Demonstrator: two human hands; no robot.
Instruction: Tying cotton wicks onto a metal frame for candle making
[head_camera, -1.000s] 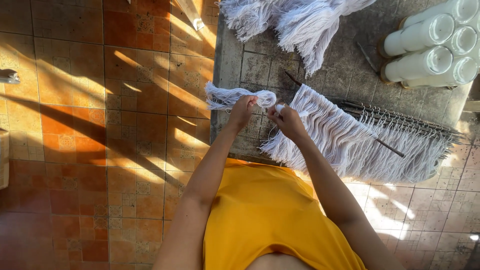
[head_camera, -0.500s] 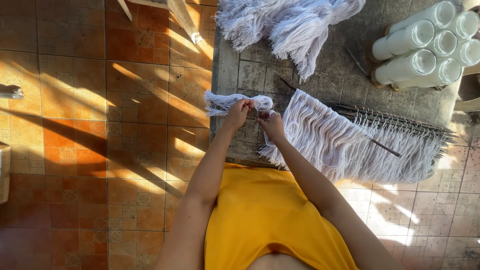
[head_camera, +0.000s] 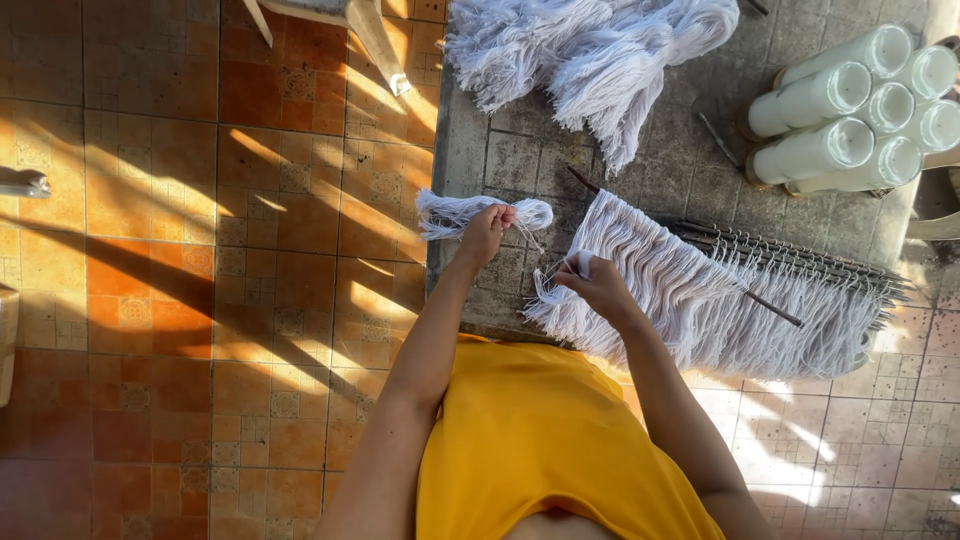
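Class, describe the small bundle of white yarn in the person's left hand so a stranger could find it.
Start at the grey stone slab. Near its left edge, the left hand grips a small white yarn bundle. Unlike the big heaps and the fringe, it is fist-held, ends sticking out sideways.

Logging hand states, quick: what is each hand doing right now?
Left hand: closed, gripping a small bundle of white string.
Right hand: closed, pinching white strands at the end of the string fringe.

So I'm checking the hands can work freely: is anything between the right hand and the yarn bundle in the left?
Nothing visible: the left hand grips the yarn bundle; only yarn strands span to the right hand.
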